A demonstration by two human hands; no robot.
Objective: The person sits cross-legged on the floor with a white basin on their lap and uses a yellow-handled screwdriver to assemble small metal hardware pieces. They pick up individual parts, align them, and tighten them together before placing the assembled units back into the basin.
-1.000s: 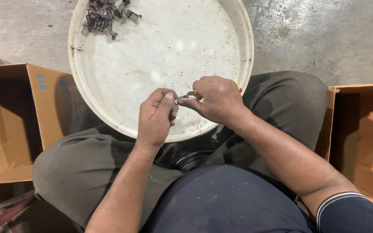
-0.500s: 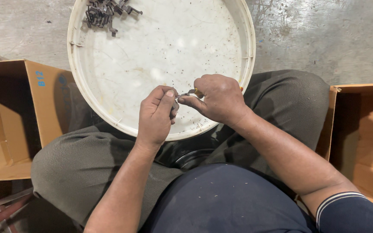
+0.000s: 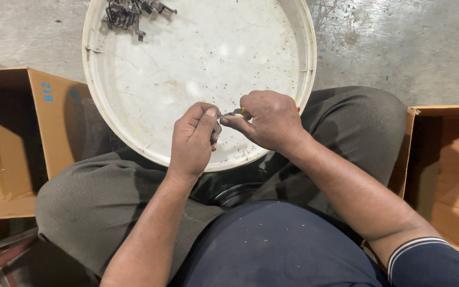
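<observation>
A small dark metal piece (image 3: 228, 115) is pinched between both hands, over the near part of a large round white tray (image 3: 96, 90). Left hand (image 3: 193, 139) is curled, thumb and fingertips closed on the piece from the left; right hand (image 3: 268, 120) is closed on it from the right, fingers folded in. The piece is mostly hidden by the fingers, so its shape cannot be told. The tray is propped on the person's knees, its near rim just under the hands. A pile of dark metal parts (image 3: 127, 13) is seen at the tray's far left edge, well apart from the hands. Open cardboard boxes are placed on both sides: one at left (image 3: 22, 133), one at right (image 3: 447, 170). Concrete floor (image 3: 399, 42) is seen beyond the tray.
</observation>
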